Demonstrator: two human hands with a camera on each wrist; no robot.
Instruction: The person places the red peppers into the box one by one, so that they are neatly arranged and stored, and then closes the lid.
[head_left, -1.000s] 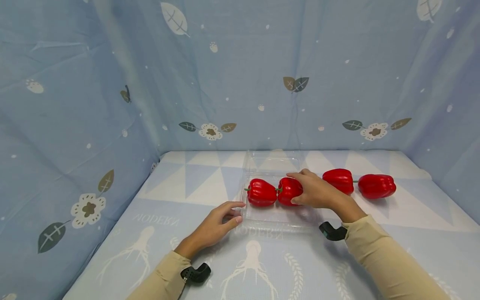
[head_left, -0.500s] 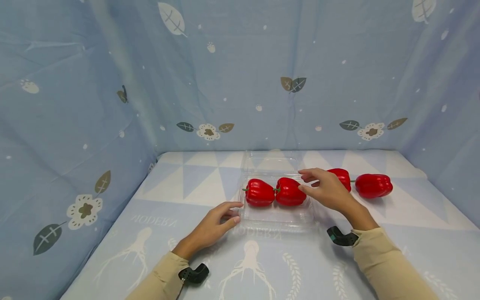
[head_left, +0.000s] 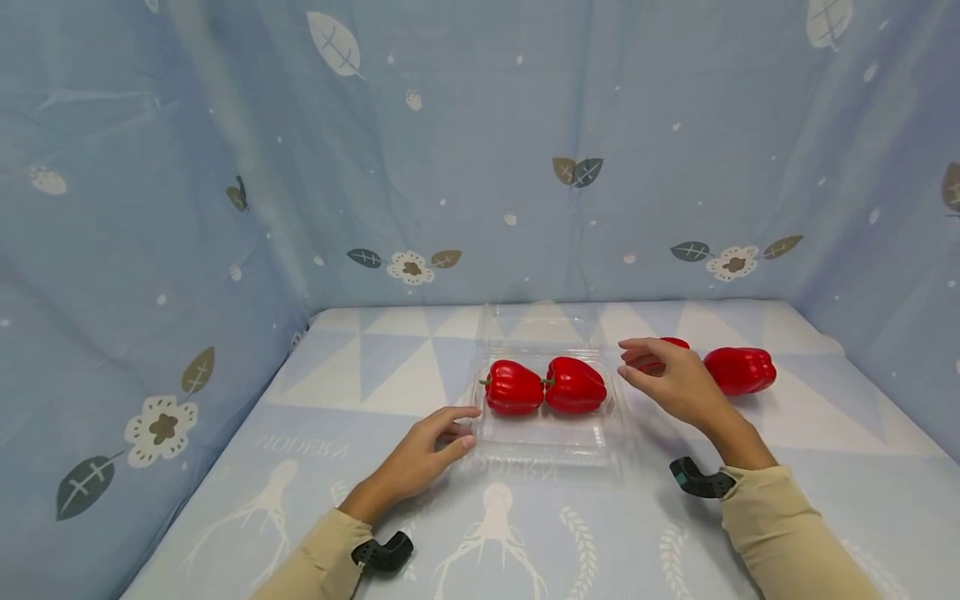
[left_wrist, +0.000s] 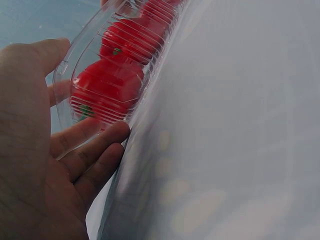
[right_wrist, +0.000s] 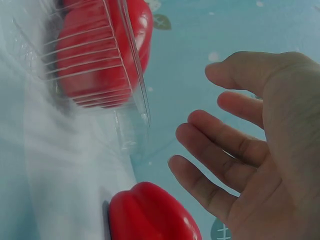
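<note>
left grip (head_left: pixel 420 454) spread, apparently touching clear box (head_left: pixel 540 430); right grip (head_left: pixel 681 387) spread near red pepper (right_wrist: pixel 150 215)

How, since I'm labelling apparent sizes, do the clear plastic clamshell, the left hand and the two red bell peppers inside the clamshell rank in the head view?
Largest to smallest:
1. Clear plastic clamshell
2. Left hand
3. Left red bell pepper and right red bell pepper: too alike to rank.
</note>
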